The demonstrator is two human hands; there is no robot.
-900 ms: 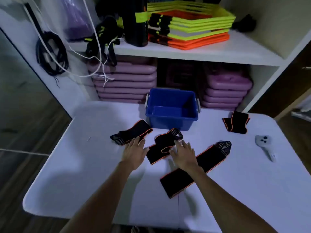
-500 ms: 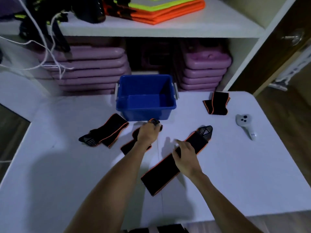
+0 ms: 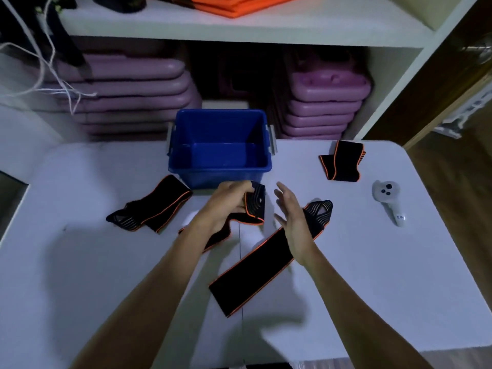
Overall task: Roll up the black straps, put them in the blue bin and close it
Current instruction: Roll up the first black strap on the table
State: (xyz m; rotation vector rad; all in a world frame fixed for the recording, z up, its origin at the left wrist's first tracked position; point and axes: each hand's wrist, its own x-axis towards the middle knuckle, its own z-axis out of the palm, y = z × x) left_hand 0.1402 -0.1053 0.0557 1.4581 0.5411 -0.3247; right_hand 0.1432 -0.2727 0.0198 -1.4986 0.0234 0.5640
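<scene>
The left hand (image 3: 229,201) has its fingers curled round the striped end of a black strap (image 3: 255,206), pinching it up off the table (image 3: 372,275); the rest of that strap droops back under the wrist and trails toward the forearm, its lower part resting on the tabletop. The right hand (image 3: 292,219) is open, fingers spread and loosely bent, palm turned toward the left hand, gripping nothing. It hangs just beside the lifted strap end, a small gap between them, and above a long strap (image 3: 253,272) lying flat and stretched out diagonally, its striped end (image 3: 319,211) pointing away to the right.

Just beyond the left hand's knuckles stands the blue bin (image 3: 218,145), open-topped, nothing inside it that I can see, grey latches at both sides. I see no lid anywhere. To the left of the bin a third strap (image 3: 151,209) lies crumpled, orange edging showing. Far off to the right, near the table's back edge, a fourth strap (image 3: 343,163) sits folded over on itself. Right of that, well apart from the hands, lies a white controller (image 3: 386,198) with dark buttons.

Behind the table, white shelves (image 3: 239,30) hold stacks of purple pads (image 3: 324,102) below and orange gear above.
</scene>
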